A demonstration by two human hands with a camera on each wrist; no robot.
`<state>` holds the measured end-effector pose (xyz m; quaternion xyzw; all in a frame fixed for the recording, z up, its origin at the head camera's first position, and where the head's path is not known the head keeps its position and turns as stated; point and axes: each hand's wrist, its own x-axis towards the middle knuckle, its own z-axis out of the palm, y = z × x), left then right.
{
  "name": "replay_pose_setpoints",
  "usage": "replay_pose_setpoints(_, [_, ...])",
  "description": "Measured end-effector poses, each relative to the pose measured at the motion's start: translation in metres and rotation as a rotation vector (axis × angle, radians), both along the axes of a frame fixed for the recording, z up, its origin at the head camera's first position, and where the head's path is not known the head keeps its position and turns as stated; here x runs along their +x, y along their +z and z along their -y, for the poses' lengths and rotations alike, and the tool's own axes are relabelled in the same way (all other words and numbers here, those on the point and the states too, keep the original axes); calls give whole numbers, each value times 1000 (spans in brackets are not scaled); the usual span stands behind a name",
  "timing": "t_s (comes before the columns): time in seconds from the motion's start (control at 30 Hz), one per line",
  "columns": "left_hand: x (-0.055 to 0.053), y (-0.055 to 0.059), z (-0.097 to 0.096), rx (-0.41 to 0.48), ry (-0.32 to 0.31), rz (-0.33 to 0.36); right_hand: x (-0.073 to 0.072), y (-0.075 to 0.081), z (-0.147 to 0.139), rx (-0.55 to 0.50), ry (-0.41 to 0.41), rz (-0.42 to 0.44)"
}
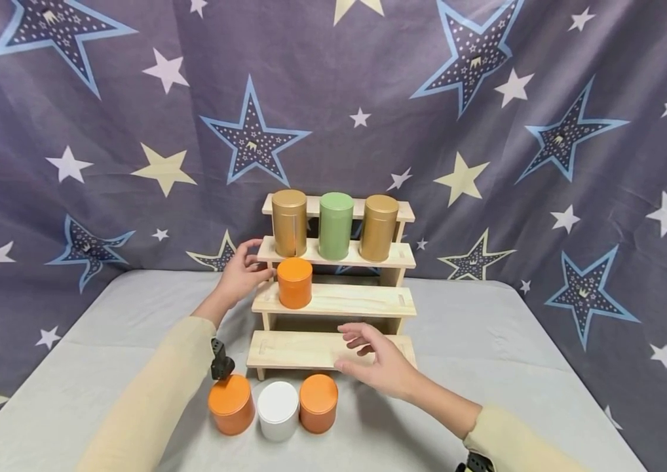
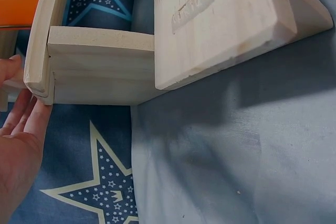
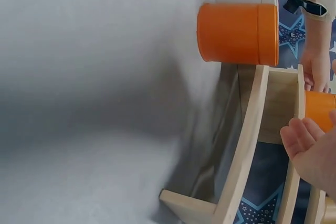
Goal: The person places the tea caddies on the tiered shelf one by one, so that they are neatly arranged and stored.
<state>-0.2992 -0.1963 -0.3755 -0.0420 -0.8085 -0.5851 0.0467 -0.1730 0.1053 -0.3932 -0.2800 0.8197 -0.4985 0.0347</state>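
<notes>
At the left side of a stepped wooden rack [image 1: 342, 300], my left hand [image 1: 240, 275] has its fingers at the plank ends, beside an orange tin [image 1: 295, 283] that stands upright on a middle step. In the left wrist view, extended fingers [image 2: 32, 121] lie right at the end of that plank [image 2: 39, 77], with the thumb above it. My right hand [image 1: 377, 360], fingers loosely bent and holding nothing, hovers over the bare lowest step [image 1: 292, 349]. The right wrist view shows its fingertips [image 3: 300, 132] spread a little apart.
On a higher step stand a gold tin [image 1: 289, 223], a green tin [image 1: 335, 226] and another gold tin [image 1: 379, 228]. In front of the rack, a white tin [image 1: 278, 410] sits between two orange tins [image 1: 231, 404]. A starry curtain [image 1: 333, 98] hangs behind the grey-covered table [image 1: 487, 341].
</notes>
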Motion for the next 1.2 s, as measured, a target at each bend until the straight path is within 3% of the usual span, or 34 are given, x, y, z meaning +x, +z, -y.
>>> replay_pose_setpoints(0.4, [0,-1,1,1,9,-8,22,-11,-6,25,67,34])
replay_pose_setpoints(0.7, [1,0,1,1,9,-3,32,-38,-7,48,109,35])
replay_pose_setpoints(1.2, [2,0,-1,10,8,0,33,-64,-1,17,115,112])
